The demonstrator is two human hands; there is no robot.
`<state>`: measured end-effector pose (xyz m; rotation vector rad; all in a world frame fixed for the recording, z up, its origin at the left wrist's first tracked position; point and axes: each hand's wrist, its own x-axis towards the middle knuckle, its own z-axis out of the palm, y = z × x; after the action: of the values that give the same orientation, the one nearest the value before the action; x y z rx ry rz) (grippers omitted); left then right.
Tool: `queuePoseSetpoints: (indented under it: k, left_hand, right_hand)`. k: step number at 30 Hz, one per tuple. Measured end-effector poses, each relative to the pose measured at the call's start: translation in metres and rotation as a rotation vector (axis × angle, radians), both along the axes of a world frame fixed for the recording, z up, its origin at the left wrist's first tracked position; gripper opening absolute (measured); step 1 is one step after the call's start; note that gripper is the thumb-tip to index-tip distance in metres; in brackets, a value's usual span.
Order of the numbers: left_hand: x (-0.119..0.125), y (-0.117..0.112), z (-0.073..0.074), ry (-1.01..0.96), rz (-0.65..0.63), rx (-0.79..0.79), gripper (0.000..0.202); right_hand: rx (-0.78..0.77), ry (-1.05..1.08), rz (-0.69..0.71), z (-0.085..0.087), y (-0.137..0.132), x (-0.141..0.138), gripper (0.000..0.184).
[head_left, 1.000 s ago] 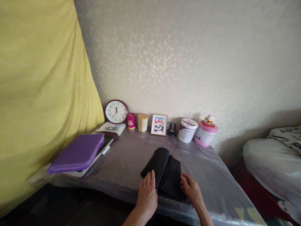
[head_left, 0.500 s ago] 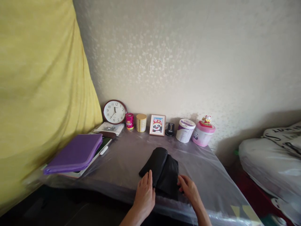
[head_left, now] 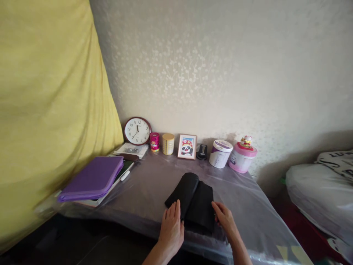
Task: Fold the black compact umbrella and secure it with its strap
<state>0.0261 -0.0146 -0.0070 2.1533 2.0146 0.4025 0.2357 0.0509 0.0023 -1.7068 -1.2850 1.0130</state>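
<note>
At the near edge of the table (head_left: 149,180), the folded black cloth (head_left: 194,200) lies unmoved. Left hand (head_left: 171,229) stays flat, fingers together, on its near left corner. Right hand (head_left: 224,219), curled a second ago, now lies flatter against its right edge.

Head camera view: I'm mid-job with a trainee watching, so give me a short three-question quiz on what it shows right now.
1. True or false: the left hand and the right hand both touch the black folded cloth.
2. Which thing stands right next to the clock along the wall?
A. red tin
B. pink tub
C. picture frame
3. Fill in: seen from the person, the purple folder lies on the ___ side of the table.

Key: 1 true; 2 A; 3 left.
</note>
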Motion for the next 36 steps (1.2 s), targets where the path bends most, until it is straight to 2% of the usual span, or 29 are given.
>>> queuePoseSetpoints:
  k: [3, 7, 12, 19, 22, 25, 27, 31, 36]
  left_hand:
    - [0.0, 0.001, -0.005, -0.041, 0.006, 0.01, 0.064]
    - [-0.002, 0.002, -0.012, -0.091, 0.006, 0.031, 0.063]
    - [-0.002, 0.002, -0.012, -0.12, -0.011, 0.029, 0.063]
    - [0.0, 0.004, -0.017, -0.099, 0.002, 0.054, 0.064]
    - [0.0, 0.004, -0.02, -0.068, 0.002, 0.077, 0.063]
    - [-0.001, 0.003, -0.019, -0.021, -0.006, 0.089, 0.055]
    - [-0.001, 0.003, -0.018, 0.001, -0.001, 0.098, 0.05]
    - [0.001, 0.004, -0.016, 0.003, 0.019, 0.13, 0.049]
    - [-0.003, 0.003, -0.026, 0.004, 0.035, 0.24, 0.046]
  right_hand:
    - [0.001, 0.064, -0.002, 0.004, -0.003, -0.003, 0.048]
    - [0.074, 0.157, 0.014, 0.01, -0.004, -0.01, 0.042]
    - [0.123, 0.252, 0.019, 0.019, 0.013, -0.022, 0.043]
    - [0.245, 0.345, 0.124, 0.04, 0.044, -0.069, 0.048]
    - [0.245, 0.312, 0.137, 0.038, 0.054, -0.093, 0.052]
    - [0.237, 0.257, 0.162, 0.029, 0.063, -0.112, 0.05]
    - [0.221, 0.14, 0.171, 0.021, 0.069, -0.121, 0.046]
    - [0.175, -0.1, 0.194, 0.009, 0.079, -0.13, 0.035]
    - [0.145, -0.209, 0.233, 0.007, 0.084, -0.131, 0.03]
